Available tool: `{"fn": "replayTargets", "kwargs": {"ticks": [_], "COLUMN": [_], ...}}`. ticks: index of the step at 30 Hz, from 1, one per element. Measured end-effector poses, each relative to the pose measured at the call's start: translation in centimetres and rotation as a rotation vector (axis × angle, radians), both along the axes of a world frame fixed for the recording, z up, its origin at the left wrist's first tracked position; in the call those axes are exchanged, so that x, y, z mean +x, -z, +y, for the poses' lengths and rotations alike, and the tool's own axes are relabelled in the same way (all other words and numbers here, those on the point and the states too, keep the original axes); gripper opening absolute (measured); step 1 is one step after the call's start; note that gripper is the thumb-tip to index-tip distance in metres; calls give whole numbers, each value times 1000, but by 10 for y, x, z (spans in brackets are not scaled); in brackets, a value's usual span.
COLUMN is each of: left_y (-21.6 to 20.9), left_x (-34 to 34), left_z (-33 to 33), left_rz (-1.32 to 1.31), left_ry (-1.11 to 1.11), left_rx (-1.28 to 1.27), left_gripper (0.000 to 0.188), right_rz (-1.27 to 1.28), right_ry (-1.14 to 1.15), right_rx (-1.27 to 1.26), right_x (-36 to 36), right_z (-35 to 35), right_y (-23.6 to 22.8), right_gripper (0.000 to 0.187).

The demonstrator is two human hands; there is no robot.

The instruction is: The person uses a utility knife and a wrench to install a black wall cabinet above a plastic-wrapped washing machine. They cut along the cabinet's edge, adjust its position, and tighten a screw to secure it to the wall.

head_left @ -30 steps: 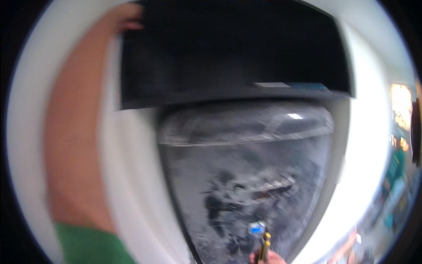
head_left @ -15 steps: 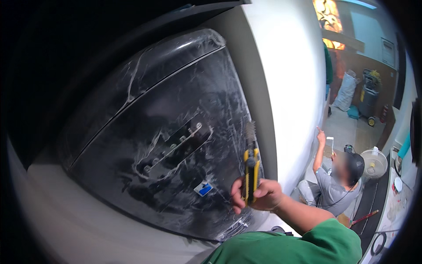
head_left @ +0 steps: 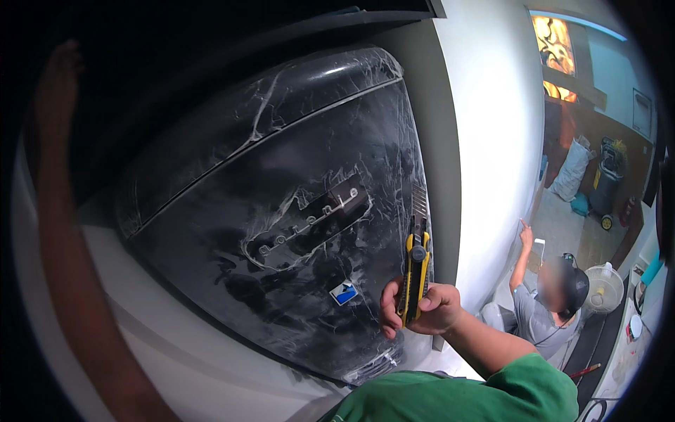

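In my right hand is a yellow and black snap-off utility knife, held upright with a long stretch of blade out. My fingers wrap its lower body. The blade stands in front of the right edge of a large black rounded panel, like an appliance door, under wrinkled clear film. Chrome lettering sits in a cut-out patch of the film. Below it is a small blue and white sticker. My left hand is raised at the far left, in shadow; its fingers are too dark to read.
A white wall runs close along the panel's right side. Beyond it a person in a grey shirt sits low, holding a phone. A white fan, a wheeled bin and a pale sack stand behind.
My left arm has come into view at the left. The panel and room have shifted right in the picture; my right hand still grips the knife.
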State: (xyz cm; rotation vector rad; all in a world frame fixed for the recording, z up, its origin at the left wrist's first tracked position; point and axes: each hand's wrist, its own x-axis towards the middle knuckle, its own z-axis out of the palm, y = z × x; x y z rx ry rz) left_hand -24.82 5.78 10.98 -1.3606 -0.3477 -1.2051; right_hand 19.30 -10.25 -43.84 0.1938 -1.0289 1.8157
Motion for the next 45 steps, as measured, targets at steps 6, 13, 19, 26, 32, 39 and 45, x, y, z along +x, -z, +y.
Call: {"fn": "replayTargets", "kwargs": {"ticks": [6, 13, 19, 26, 32, 39, 45], "left_y": [143, 130, 131, 124, 134, 129, 126], "left_x": [182, 174, 180, 179, 177, 180, 177], "left_z": [-63, -52, -56, -57, -55, -64, -61], "left_rz": [-194, -293, -300, -303, -321, -304, -299], "left_ry": [18, 146, 83, 30, 26, -27, 15], "left_rx": [-520, -823, -991, -1053, -948, -1051, -1074], "left_gripper": [56, 77, 92, 90, 87, 87, 90], "right_rz": [-15, -76, -150, -227, -272, -431, -338], "right_ry": [66, 89, 84, -24, -85, -119, -64], "right_rx": [29, 1, -73, -28, -34, -38, -103], "right_x": [-3, -10, -18, -38, -50, -60, -77], "right_z": [-1, -9, -8, -2, -8, -32, -41], "right_y": [-8, -2, 5, 8, 36, 68, 73], "right_gripper": [62, 62, 63, 66, 64, 32, 30]}}
